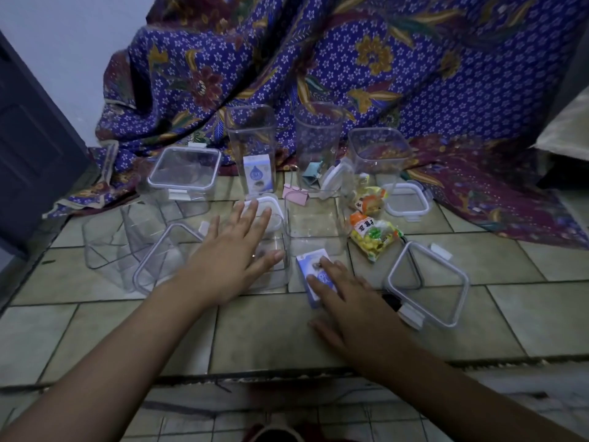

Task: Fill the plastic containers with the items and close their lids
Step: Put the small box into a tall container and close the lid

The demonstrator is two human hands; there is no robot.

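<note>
My left hand [236, 247] hovers with straight spread fingers over an open clear container [271, 266] on the tiled floor. My right hand [344, 298] lies on a small blue and white box [310, 269] flat on the floor, fingers stretched over it. A second open container [315, 224] stands just behind that box. Two tall clear containers stand at the back: one [251, 148] holds another blue and white box, the other [318, 141] holds a blue binder clip. A loose lid [427, 285] lies to the right of my right hand.
Two snack packets [373, 239] lie at right of centre, a pink binder clip [296, 193] behind. A lidded container [185, 173], tipped empty containers [108, 244], more lids [406, 199] and a low container [379, 151] surround them. Patterned purple cloth [318, 59] drapes behind.
</note>
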